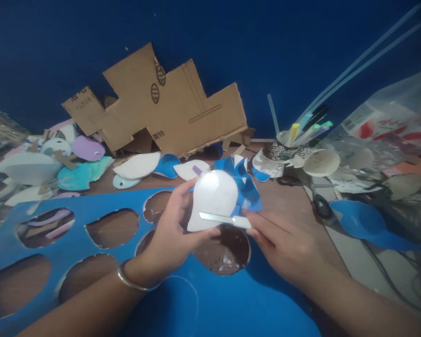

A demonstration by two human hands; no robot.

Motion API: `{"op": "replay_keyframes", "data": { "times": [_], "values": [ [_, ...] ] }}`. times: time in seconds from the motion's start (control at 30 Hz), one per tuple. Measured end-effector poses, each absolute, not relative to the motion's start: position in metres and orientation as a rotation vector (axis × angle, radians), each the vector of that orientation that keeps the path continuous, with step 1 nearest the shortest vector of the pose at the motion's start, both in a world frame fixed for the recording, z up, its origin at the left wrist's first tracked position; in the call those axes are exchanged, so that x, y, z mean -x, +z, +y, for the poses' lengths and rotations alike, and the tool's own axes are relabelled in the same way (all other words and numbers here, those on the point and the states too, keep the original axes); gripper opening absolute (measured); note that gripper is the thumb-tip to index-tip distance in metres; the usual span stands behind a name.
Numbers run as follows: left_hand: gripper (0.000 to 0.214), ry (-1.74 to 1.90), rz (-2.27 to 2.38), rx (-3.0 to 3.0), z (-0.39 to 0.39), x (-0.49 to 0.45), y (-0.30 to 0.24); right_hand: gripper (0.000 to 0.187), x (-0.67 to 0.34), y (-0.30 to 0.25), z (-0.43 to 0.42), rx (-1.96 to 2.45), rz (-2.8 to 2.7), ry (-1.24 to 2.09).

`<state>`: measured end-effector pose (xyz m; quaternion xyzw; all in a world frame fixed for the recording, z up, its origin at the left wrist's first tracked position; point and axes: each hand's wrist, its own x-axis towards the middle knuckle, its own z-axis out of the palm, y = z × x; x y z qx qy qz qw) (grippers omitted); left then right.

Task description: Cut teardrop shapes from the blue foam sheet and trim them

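My left hand [177, 224] grips a white rounded cutout [215, 192] with a pointed lower left corner, its thumb along the bottom edge and its fingers behind the left side. In my right hand [284, 238] is a craft knife [242, 221], pinched by its white handle. The blade lies across the lower part of the cutout and points left; whether it touches the surface I cannot tell. Beneath both hands spreads a blue sheet [224, 304] with several rounded holes cut through it. A faint curved line shows on the sheet near the front.
Cut cardboard [175, 112] leans against the dark blue wall. White, teal and purple cutouts [87, 149] crowd the left. Behind the hands lie blue scraps [249, 187]. A pen cup [284, 149], scissors [323, 206], a blue cutout [363, 220] and plastic bags [396, 121] are at the right.
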<state>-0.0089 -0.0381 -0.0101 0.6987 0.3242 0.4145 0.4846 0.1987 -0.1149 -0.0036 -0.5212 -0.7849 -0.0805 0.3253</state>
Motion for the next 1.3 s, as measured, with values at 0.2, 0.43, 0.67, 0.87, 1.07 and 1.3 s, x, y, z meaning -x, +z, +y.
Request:
{"op": "replay_keyframes", "data": {
  "times": [0.2, 0.43, 0.67, 0.87, 1.07, 1.3],
  "values": [
    [0.081, 1.005, 0.784, -1.707, -0.038, 0.009, -0.009, 0.021, -0.1982, -0.0041, -0.1141, 1.366, -2.062, -0.235],
    [0.08, 1.043, 0.753, -1.707, -0.0374, 0.0085, -0.0083, 0.022, -0.2, -0.0012, -0.1144, 1.393, -2.076, -0.283],
    [0.08, 1.063, 0.741, -1.689, -0.0374, 0.0086, -0.0095, 0.022, -0.1993, 0.0004, -0.1123, 1.403, -2.054, -0.307],
    [0.079, 1.082, 0.749, -1.685, -0.036, 0.0074, -0.0101, 0.022, -0.2014, 0.0014, -0.1126, 1.412, -2.062, -0.332],
    [0.08, 1.105, 0.74, -1.696, -0.0353, 0.0073, -0.0106, 0.022, -0.2016, -0.0017, -0.1123, 1.395, -2.062, -0.291],
    [0.082, 1.129, 0.754, -1.727, -0.0343, 0.008, -0.0129, 0.022, -0.2026, -0.0079, -0.112, 1.397, -2.036, -0.247]
  ]
}}
